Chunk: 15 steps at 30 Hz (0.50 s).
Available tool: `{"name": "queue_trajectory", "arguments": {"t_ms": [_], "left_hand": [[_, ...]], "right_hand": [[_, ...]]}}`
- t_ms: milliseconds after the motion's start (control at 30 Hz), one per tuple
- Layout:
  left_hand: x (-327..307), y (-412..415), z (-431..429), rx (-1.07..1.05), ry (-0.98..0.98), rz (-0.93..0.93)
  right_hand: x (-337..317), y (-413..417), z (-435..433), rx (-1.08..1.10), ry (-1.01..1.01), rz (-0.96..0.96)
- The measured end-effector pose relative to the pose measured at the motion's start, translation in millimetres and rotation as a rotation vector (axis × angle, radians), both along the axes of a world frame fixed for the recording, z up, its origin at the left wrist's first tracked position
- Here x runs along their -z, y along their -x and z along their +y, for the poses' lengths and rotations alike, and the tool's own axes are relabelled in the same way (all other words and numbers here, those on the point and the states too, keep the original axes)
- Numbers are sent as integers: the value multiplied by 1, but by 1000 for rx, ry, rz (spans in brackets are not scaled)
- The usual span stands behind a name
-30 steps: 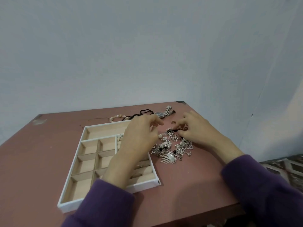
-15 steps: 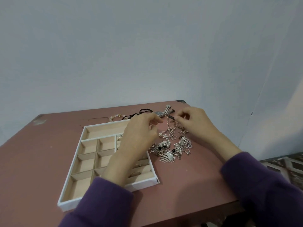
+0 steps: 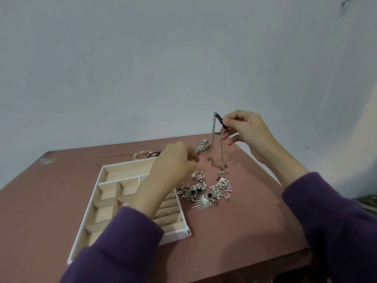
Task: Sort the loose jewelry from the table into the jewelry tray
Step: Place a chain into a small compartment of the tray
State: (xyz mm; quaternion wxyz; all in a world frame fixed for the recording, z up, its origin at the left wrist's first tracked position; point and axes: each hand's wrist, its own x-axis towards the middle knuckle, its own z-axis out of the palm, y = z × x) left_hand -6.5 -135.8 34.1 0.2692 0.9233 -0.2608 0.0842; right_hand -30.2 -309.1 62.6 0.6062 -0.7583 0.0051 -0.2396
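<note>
My right hand (image 3: 247,129) is raised above the table's far right corner. It pinches a chain necklace (image 3: 221,148) near its black end piece. The chain hangs down, and its lower part still lies on the table beside the tangled pile of loose jewelry (image 3: 206,190). My left hand (image 3: 176,163) hovers over the right side of the white jewelry tray (image 3: 89,203), its fingers curled and its back toward me. I see nothing in it, but the fingertips are partly hidden. Rings sit in the tray's right slots, which my forearm partly hides.
A metal watch (image 3: 202,148), a black cord (image 3: 156,154) and a pale bead bracelet (image 3: 139,155) lie behind the tray on the reddish table (image 3: 234,231). A silver fan-shaped brooch (image 3: 203,203) lies at the pile's near edge. A pale wall rises close behind the table.
My right hand has risen from the pile, lifting one chain by its end. My left hand has drawn back slightly from the pile toward the tray.
</note>
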Motion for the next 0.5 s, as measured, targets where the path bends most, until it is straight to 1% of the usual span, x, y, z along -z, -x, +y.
{"name": "queue_trajectory", "arguments": {"t_ms": [100, 300, 433, 500], "left_hand": [[-9, -13, -16, 29, -93, -24], [0, -38, -58, 197, -237, 46], [14, -49, -72, 191, -348, 12], [16, -51, -73, 185, -358, -16]], "right_hand": [[-7, 0, -1, 47, -13, -72], [-1, -7, -2, 264, 43, -161], [0, -11, -4, 282, 27, -154], [0, -12, -5, 286, 32, -154]]}}
